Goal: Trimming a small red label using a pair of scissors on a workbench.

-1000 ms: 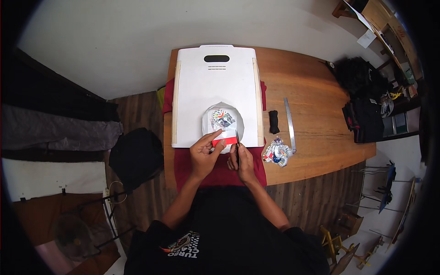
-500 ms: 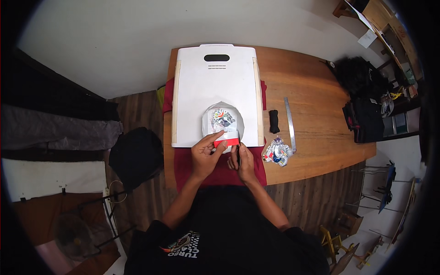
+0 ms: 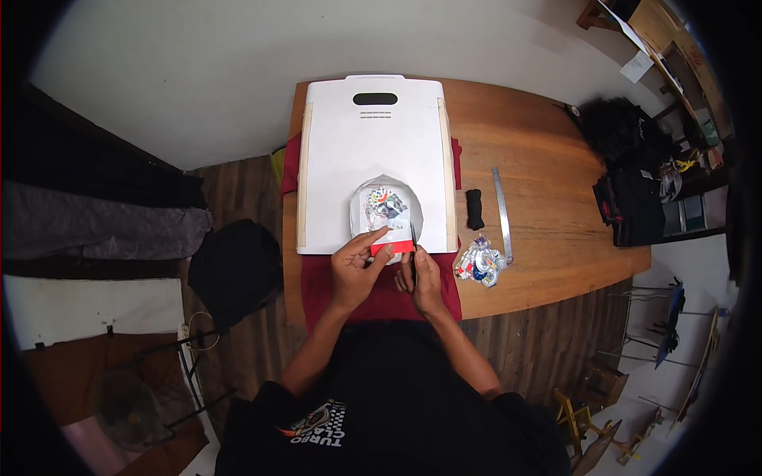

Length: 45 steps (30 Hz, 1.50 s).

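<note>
My left hand (image 3: 357,266) pinches a small white printed sheet with a red strip (image 3: 392,247) along its near edge. In my right hand (image 3: 426,282) are dark scissors (image 3: 413,232), their blades pointing away from me along the sheet's right edge. How far the blades are apart is too small to tell. Under the sheet sits a round white shallow container (image 3: 419,213) with a faceted rim, at the near end of a white board (image 3: 341,151). Colourful printed pieces (image 3: 386,203) show inside the rim or on the sheet; I cannot tell which.
Dark red cloth (image 3: 317,289) lies beneath the board on the wooden table (image 3: 524,143). To the right are a black rolled bundle (image 3: 474,209), a metal ruler (image 3: 502,202) and a pile of cut stickers (image 3: 481,263). Folded dark clothes (image 3: 631,208) rest at the table's far right.
The scissor blades show a little more along the sheet's right edge. Otherwise both hands and the sheet stay almost in place.
</note>
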Tool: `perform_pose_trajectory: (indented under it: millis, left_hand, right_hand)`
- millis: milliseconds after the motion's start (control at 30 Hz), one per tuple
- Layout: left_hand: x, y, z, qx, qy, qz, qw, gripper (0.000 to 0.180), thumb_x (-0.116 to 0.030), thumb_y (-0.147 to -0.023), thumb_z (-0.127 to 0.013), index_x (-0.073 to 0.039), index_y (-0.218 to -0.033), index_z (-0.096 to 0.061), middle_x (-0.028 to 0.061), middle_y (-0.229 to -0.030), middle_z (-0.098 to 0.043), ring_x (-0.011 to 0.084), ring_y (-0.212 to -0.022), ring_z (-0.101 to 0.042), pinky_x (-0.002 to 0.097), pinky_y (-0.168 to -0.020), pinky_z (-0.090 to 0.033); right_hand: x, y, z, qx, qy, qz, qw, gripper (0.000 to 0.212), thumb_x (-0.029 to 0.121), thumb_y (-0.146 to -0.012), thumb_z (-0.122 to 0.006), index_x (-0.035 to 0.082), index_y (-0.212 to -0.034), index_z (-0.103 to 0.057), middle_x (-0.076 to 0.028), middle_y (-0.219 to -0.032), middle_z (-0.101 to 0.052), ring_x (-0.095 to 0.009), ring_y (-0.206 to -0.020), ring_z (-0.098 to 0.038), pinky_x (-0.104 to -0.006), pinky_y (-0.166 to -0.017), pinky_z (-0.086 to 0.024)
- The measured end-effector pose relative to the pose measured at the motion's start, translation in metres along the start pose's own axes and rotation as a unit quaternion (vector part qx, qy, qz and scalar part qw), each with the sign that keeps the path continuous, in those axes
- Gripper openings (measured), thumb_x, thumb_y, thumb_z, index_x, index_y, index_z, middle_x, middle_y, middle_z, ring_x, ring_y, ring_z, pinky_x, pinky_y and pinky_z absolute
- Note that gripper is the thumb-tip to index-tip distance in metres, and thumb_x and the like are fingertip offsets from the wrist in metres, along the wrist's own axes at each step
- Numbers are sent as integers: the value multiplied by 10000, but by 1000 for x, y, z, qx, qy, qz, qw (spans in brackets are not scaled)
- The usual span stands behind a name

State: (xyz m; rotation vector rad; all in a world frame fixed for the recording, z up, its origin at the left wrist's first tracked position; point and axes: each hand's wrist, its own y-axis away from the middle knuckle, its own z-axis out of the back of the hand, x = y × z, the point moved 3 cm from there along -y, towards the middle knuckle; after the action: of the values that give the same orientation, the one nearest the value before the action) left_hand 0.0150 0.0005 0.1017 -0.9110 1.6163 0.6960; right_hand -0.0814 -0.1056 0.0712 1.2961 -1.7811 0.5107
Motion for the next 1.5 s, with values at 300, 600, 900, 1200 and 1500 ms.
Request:
perform_pose_trajectory:
  millis: [300, 600, 900, 1200, 1500]
  left_hand:
    - [-1, -1, -1, 6, 9, -1, 1000, 374, 112, -905, -659, 89, -1276, -615, 149, -1119, -665, 131, -916, -670, 246, -821, -579]
    - [1, -1, 1, 9, 12, 3, 1000, 373, 113, -905, -658, 95, -1275, -612, 149, -1118, -665, 140, -937, -673, 249, -836, -583]
    - [1, 1, 1, 12, 5, 4, 1000, 359, 87, -910, -672, 84, -1267, -626, 138, -1111, -662, 155, -966, -672, 245, -819, -579]
    - [-1, 0, 1, 10, 10, 6, 1000, 368, 110, -906, -659, 96, -1271, -615, 151, -1136, -662, 140, -929, -672, 249, -829, -576]
    - [1, 1, 2, 9, 8, 10, 1000, 357, 99, -909, -663, 93, -1264, -622, 150, -1131, -663, 151, -958, -672, 251, -834, -580]
  right_hand:
    - [-1, -3, 3, -5, -1, 1, 1000, 351, 350, -1109, -344, 68, -969, -500, 29, -546, -335, -73, -415, -265, -257, -435, -263]
    - [2, -1, 2, 2, -3, -3, 1000, 349, 354, -1107, -350, 71, -973, -504, 30, -545, -334, -75, -414, -262, -256, -436, -264]
    - [2, -2, 6, 2, 12, -7, 1000, 372, 399, -1100, -345, 84, -965, -491, 20, -543, -342, -87, -420, -270, -265, -456, -263]
    - [0, -1, 4, 2, 9, -8, 1000, 361, 367, -1108, -343, 71, -969, -495, 33, -533, -319, -72, -418, -254, -253, -436, -247]
    - [-1, 0, 2, -3, 7, -8, 1000, 355, 351, -1111, -340, 73, -951, -492, 38, -537, -321, -68, -416, -247, -251, -436, -249]
